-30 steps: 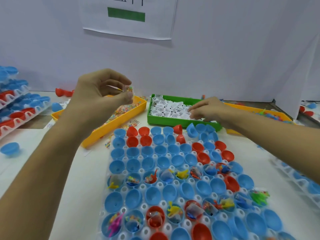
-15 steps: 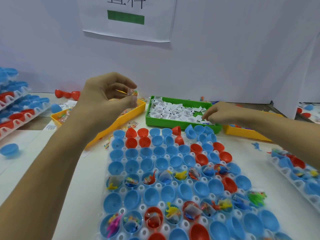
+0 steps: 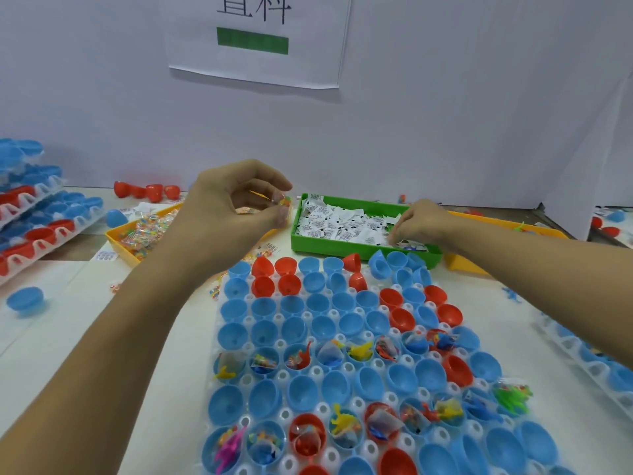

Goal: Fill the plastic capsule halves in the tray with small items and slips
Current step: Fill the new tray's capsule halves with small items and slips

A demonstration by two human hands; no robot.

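On desk, tray (image 3: pixel 359 402) at 6 o'clock: two rows filled, the rest empty. Left hand (image 3: pixel 233 214) pinches packet (image 3: pixel 284 201); right hand (image 3: pixel 419 222) curls onto slips (image 3: pixel 342 222) at 12, grasp unclear.

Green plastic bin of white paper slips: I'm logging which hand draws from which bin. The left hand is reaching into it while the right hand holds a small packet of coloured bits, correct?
Not quite: the hands are swapped. The head view shows the right hand reaching into the green plastic bin of white paper slips, while the left hand holds the small packet of coloured bits.
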